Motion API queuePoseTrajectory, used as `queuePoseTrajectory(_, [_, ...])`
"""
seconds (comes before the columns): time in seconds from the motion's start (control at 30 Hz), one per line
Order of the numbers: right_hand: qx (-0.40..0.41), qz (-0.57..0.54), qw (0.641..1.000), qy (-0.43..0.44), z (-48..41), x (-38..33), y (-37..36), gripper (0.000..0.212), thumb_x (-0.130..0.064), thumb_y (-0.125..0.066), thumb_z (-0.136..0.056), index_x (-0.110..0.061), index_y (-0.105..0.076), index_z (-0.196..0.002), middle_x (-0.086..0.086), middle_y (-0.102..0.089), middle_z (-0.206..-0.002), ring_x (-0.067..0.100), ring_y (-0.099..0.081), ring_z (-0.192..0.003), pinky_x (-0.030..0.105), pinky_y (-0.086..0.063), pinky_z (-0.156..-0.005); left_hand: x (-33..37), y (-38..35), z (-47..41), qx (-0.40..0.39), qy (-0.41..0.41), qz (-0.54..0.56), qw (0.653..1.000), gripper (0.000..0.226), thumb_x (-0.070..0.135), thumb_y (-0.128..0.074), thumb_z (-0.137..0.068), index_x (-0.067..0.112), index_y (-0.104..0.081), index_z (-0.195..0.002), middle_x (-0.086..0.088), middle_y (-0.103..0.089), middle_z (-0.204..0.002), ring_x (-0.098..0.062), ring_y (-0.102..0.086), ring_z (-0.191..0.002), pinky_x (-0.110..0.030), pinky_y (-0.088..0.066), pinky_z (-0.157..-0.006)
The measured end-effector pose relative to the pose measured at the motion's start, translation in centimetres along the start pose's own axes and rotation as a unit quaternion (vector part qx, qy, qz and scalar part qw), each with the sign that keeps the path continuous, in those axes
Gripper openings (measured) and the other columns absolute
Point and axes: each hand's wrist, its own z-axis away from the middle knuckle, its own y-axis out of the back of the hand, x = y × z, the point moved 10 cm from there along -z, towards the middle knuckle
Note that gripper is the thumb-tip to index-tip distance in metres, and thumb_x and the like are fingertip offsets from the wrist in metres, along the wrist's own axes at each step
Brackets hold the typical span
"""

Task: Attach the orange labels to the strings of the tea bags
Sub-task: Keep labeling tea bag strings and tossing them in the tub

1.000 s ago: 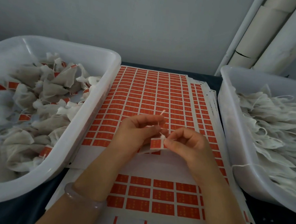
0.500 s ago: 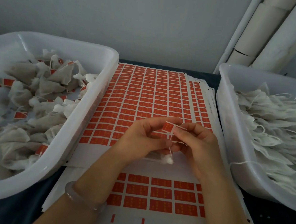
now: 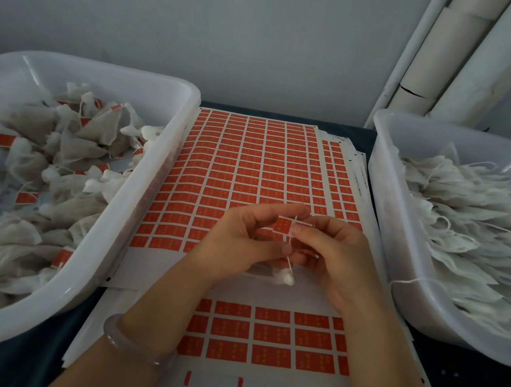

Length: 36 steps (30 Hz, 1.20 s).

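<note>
Both hands meet over the sheet of orange labels [image 3: 250,162] in the middle of the table. My left hand [image 3: 238,243] and my right hand [image 3: 331,259] pinch one loose orange label [image 3: 283,225] between their fingertips. A white string [image 3: 290,250] runs down from the label to a small white tea bag [image 3: 284,277] that hangs under the fingers, mostly hidden by them. The label sits against the string near its upper end.
A white bin [image 3: 147,167] on the left holds several tea bags with orange labels. A white bin [image 3: 396,233] on the right holds several flat tea bags with bare strings. More label sheets [image 3: 268,336] lie near me. White pipes [image 3: 457,56] stand at the back right.
One second ago the label was low between my fingers with the string pointing up. Now the label is raised and the tea bag hangs below my hands.
</note>
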Motion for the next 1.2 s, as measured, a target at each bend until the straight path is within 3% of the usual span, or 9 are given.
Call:
queuePoseTrajectory(0.3, [-0.014,0.009,1.0,-0.005,-0.1,0.2,-0.4,0.012,-0.01,-0.07,-0.079,-0.014,-0.075,-0.088,0.004,-0.071,-0.07,0.011,-0.065,-0.057,0.02,-0.049,-0.052,0.1,-0.2,0.0,-0.008,-0.01,-0.015,1.0,0.051,-0.015,-0.059,-0.081,0.02,-0.061,-0.118,0.005,-0.069,-0.114,-0.021,-0.071,-0.089,-0.026,-0.057,-0.072])
queuePoseTrajectory(0.47, [-0.033,0.08,0.996,0.035,0.0,-0.5,-0.8,0.015,-0.017,-0.063,-0.085,-0.024,-0.074,-0.08,0.002,-0.071,-0.072,0.014,-0.068,-0.064,0.018,-0.051,-0.059,0.3,-0.1,0.0,-0.008,-0.01,-0.018,1.0,0.05,-0.015,-0.059,-0.081,0.015,-0.06,-0.121,0.002,-0.067,-0.118,-0.024,-0.071,-0.089,-0.031,-0.059,-0.073])
queuePoseTrajectory(0.57, [-0.037,0.117,0.991,0.055,0.1,-0.9,-1.0,0.018,-0.024,-0.06,-0.084,-0.032,-0.072,-0.073,-0.004,-0.071,-0.074,0.01,-0.069,-0.072,0.017,-0.053,-0.062,0.4,1.2,0.0,0.055,-0.001,-0.035,0.998,0.043,0.004,-0.069,-0.077,0.025,-0.062,-0.114,0.008,-0.068,-0.111,-0.017,-0.07,-0.092,-0.027,-0.057,-0.07])
queuePoseTrajectory(0.67, [-0.044,0.117,0.99,0.065,0.1,-1.0,-1.2,0.018,-0.022,-0.064,-0.083,-0.031,-0.072,-0.07,-0.006,-0.07,-0.072,0.008,-0.068,-0.071,0.018,-0.053,-0.062,0.3,2.5,0.1,0.114,0.012,-0.053,0.992,0.033,0.021,-0.07,-0.07,0.022,-0.065,-0.103,0.004,-0.073,-0.087,-0.012,-0.071,-0.079,-0.021,-0.056,-0.064])
queuePoseTrajectory(0.77, [-0.042,0.109,0.991,0.072,0.1,-1.1,-1.2,0.013,-0.018,-0.067,-0.082,-0.027,-0.072,-0.074,-0.005,-0.07,-0.072,0.01,-0.068,-0.068,0.018,-0.053,-0.06,0.0,3.2,0.2,0.14,0.02,-0.056,0.988,0.016,0.01,-0.068,-0.079,0.017,-0.065,-0.093,0.0,-0.073,-0.077,-0.014,-0.071,-0.071,-0.021,-0.055,-0.061])
queuePoseTrajectory(0.97, [-0.047,0.105,0.989,0.091,0.3,-1.3,-1.4,0.021,-0.012,-0.061,-0.089,-0.029,-0.071,-0.084,-0.008,-0.071,-0.077,0.008,-0.068,-0.071,0.018,-0.052,-0.06,0.5,3.8,0.4,0.188,-0.009,-0.101,0.977,0.009,0.008,-0.07,-0.08,0.013,-0.063,-0.08,0.0,-0.07,-0.075,-0.017,-0.067,-0.067,-0.026,-0.057,-0.061])
queuePoseTrajectory(1.07, [-0.028,0.12,0.983,0.133,0.5,-2.3,-1.2,0.019,-0.015,-0.064,-0.085,-0.033,-0.07,-0.084,-0.01,-0.071,-0.077,0.006,-0.068,-0.069,0.017,-0.053,-0.059,1.1,3.9,0.5,0.197,-0.024,-0.124,0.972,0.007,0.011,-0.069,-0.082,0.017,-0.069,-0.082,0.002,-0.07,-0.074,-0.015,-0.065,-0.064,-0.021,-0.056,-0.06])
queuePoseTrajectory(1.2, [-0.008,0.106,0.983,0.147,0.6,-2.7,-0.8,0.014,-0.018,-0.072,-0.078,-0.028,-0.069,-0.086,-0.011,-0.073,-0.078,0.008,-0.07,-0.073,0.017,-0.054,-0.058,0.5,3.6,0.5,0.183,0.003,-0.1,0.978,0.011,0.013,-0.064,-0.086,0.02,-0.073,-0.087,-0.003,-0.073,-0.078,-0.023,-0.069,-0.072,-0.025,-0.058,-0.066])
